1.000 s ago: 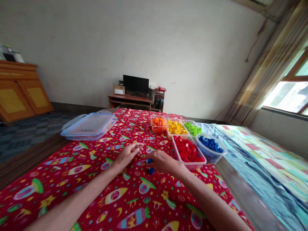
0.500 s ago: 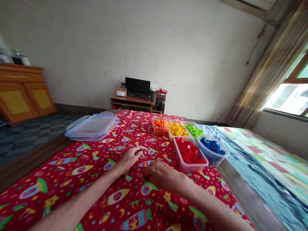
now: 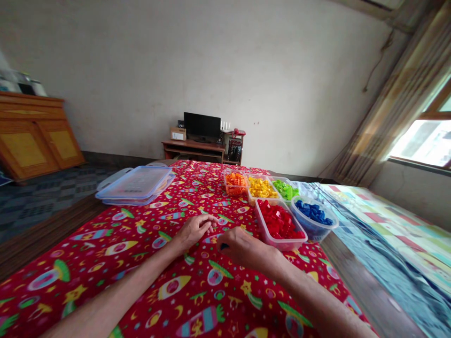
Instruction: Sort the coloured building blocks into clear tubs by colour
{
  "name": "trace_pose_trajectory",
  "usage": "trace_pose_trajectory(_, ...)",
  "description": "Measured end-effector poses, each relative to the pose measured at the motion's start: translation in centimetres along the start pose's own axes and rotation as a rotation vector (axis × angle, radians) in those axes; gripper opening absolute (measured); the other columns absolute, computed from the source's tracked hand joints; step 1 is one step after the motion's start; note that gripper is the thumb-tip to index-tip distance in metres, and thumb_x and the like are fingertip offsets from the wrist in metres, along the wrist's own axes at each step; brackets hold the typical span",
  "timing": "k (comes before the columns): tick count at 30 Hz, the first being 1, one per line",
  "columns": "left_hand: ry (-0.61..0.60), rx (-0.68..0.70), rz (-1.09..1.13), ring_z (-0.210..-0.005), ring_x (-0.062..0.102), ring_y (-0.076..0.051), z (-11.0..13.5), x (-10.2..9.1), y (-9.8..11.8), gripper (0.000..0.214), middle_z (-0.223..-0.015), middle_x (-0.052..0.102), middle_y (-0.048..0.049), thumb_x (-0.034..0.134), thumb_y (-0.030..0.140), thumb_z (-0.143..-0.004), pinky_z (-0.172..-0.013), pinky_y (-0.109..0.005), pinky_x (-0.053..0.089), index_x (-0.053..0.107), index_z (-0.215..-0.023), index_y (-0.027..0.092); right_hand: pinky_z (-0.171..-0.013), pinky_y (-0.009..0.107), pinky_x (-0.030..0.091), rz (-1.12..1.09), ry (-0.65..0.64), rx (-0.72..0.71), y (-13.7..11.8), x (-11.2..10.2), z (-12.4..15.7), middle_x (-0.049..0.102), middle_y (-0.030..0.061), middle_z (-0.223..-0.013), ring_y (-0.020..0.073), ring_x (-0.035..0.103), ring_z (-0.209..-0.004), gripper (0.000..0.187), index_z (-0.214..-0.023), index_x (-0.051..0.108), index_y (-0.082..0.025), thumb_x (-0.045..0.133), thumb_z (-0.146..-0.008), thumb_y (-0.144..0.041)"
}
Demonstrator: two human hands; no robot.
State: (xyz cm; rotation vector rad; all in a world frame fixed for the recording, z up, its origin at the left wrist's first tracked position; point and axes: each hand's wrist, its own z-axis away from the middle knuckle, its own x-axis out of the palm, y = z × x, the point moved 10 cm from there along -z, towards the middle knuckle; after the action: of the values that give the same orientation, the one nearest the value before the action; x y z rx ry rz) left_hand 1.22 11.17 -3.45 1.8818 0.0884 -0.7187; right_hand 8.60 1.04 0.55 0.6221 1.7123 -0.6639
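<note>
Gripping seems the step in hand: my right hand (image 3: 243, 246) is curled round a dark-blue piece (image 3: 224, 246), mostly hidden, over red printed cloth (image 3: 197, 268). My left hand (image 3: 194, 230) is loosely spread beside it, nothing visible within. Next move, I judge, calls for a secure pinch. Outward: translucent plastic box (image 3: 287, 245), glossy angular red bricks (image 3: 280, 220); rounded tub (image 3: 317, 231), blue bricks (image 3: 313, 212).

Right fingers (image 3: 229, 237) curled round blue piece (image 3: 224, 246); left fingers (image 3: 206, 219) over red cloth (image 3: 197, 288).
</note>
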Motion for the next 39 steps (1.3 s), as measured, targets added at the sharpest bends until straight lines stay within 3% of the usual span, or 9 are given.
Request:
trace_pose_trajectory(3,0.005,-0.007,-0.044,-0.065,0.064,-0.016,-0.1,-0.1,0.0,0.032,-0.070,0.068,-0.0018,0.045,0.033,-0.077,-0.063,-0.026,0.051,0.068,-0.091,0.017,-0.058,0.022,0.035,-0.108,0.059,0.053,1.5,-2.4,-0.1,0.065,0.0007,-0.070,0.0091,0.051,-0.059,0.014,-0.078,0.066,-0.015,0.055,-0.082,-0.006)
trace_pose_trajectory(7,-0.003,0.017,-0.057,-0.065,0.064,-0.016,-0.2,0.0,-0.2,0.031,-0.072,0.069,-0.0017,0.044,0.032,-0.078,-0.064,-0.026,0.052,0.069,-0.091,0.020,-0.062,0.020,0.037,-0.165,0.245,0.207,4.9,-8.0,1.5,0.069,0.0013,-0.076,0.0095,0.056,-0.064,0.017,-0.085,0.071,-0.017,0.056,-0.081,-0.010)
trace_pose_trajectory(11,-0.033,0.030,-0.050,-0.068,0.066,-0.017,-0.3,0.3,-0.5,0.032,-0.078,0.071,-0.0032,0.046,0.035,-0.078,-0.063,-0.026,0.052,0.070,-0.092,0.020,-0.061,0.019,0.038,-0.109,0.443,0.445,10.1,-14.1,5.5,0.069,-0.0003,-0.071,0.0098,0.057,-0.061,0.017,-0.088,0.074,-0.019,0.059,-0.079,-0.016)
trace_pose_trajectory(14,-0.023,0.017,-0.066,-0.069,0.065,-0.018,-0.2,0.2,-0.2,0.031,-0.076,0.070,-0.0030,0.047,0.035,-0.077,-0.063,-0.026,0.051,0.070,-0.091,0.020,-0.063,0.021,0.040,-0.029,0.573,0.613,14.7,-17.0,9.5,0.070,0.0010,-0.070,0.0130,0.059,-0.063,0.017,-0.086,0.075,-0.018,0.061,-0.075,-0.019)
trace_pose_trajectory(17,-0.034,0.003,-0.069,-0.070,0.066,-0.019,0.0,0.2,0.5,0.030,-0.076,0.071,-0.0037,0.048,0.036,-0.077,-0.065,-0.027,0.051,0.071,-0.089,0.020,-0.067,0.025,0.043,0.046,0.657,0.757,19.3,-17.7,13.4,0.071,0.0027,-0.074,0.0163,0.061,-0.068,0.021,-0.087,0.075,-0.018,0.060,-0.074,-0.024)
trace_pose_trajectory(23,-0.040,0.010,-0.114,-0.068,0.065,-0.018,0.0,0.2,0.9,0.030,-0.074,0.069,-0.0038,0.047,0.035,-0.076,-0.066,-0.026,0.050,0.071,-0.087,0.019,-0.073,0.031,0.047,0.044,0.673,0.961,25.2,-15.9,18.0,0.073,0.0057,-0.079,0.0209,0.065,-0.076,0.028,-0.092,0.075,-0.016,0.060,-0.071,-0.027)
trace_pose_trajectory(26,-0.045,0.012,-0.139,-0.068,0.064,-0.018,0.0,0.3,0.7,0.031,-0.074,0.069,-0.0032,0.046,0.035,-0.077,-0.066,-0.025,0.050,0.071,-0.089,0.019,-0.078,0.034,0.048,0.060,0.728,0.987,25.4,-16.5,18.9,0.074,0.0083,-0.086,0.0230,0.066,-0.082,0.031,-0.095,0.074,-0.015,0.060,-0.071,-0.028)
trace_pose_trajectory(30,-0.067,0.009,-0.188,-0.071,0.064,-0.017,0.0,0.5,0.4,0.035,-0.078,0.070,-0.0038,0.043,0.036,-0.078,-0.066,-0.025,0.049,0.070,-0.093,0.018,-0.076,0.034,0.048,0.138,0.844,0.955,23.0,-19.2,19.3,0.074,0.0090,-0.086,0.0231,0.067,-0.083,0.029,-0.091,0.075,-0.016,0.053,-0.078,-0.029)
trace_pose_trajectory(39,-0.085,0.022,-0.246,-0.075,0.065,-0.018,0.2,0.7,0.7,0.036,-0.083,0.071,-0.0037,0.042,0.033,-0.079,-0.069,-0.025,0.049,0.070,-0.096,0.019,-0.069,0.028,0.044,0.243,0.755,0.783,17.5,-20.2,15.4,0.074,0.0078,-0.082,0.0197,0.067,-0.078,0.028,-0.087,0.075,-0.018,0.049,-0.084,-0.027)
